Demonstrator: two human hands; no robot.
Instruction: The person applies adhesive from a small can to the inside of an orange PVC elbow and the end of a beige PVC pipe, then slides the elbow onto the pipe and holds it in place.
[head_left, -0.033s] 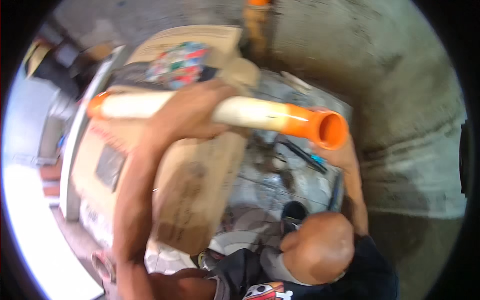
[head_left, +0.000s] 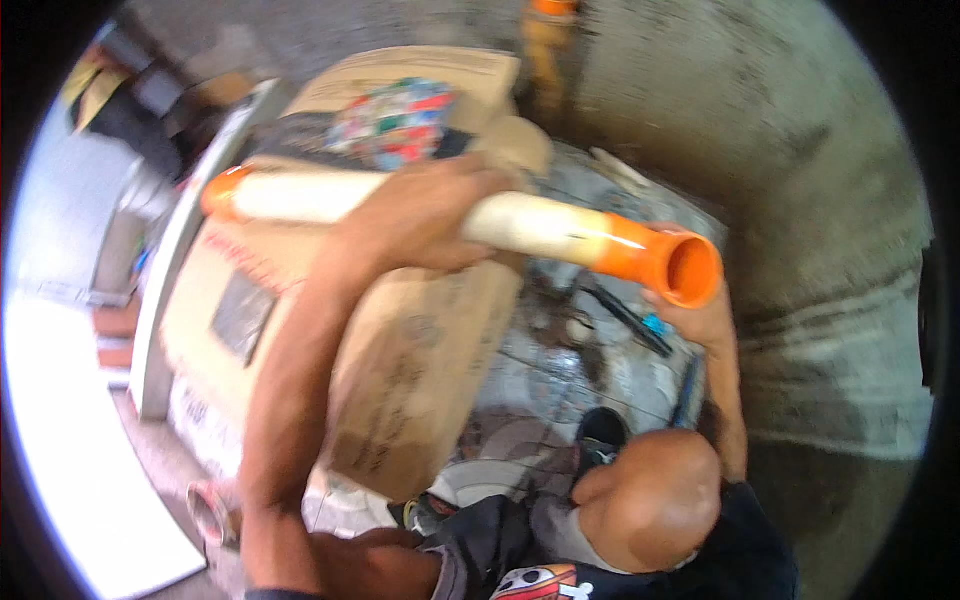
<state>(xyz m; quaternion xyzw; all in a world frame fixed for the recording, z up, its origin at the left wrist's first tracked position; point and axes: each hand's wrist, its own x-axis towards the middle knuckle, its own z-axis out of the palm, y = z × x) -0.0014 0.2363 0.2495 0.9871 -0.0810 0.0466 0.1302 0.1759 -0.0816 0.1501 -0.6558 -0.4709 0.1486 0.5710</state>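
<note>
Concrete wall behind brown cardboard box, orange-ended pipe

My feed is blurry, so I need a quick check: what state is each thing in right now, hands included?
Pipe: lifted, nearly level, orange flared end open toward the camera.
Left hand: wrapped around the pipe's middle.
Right hand: under the flared end, supporting it.
Cardboard box: beneath the pipe, top flaps open.
Second person: crouched low below the pipe.
</note>
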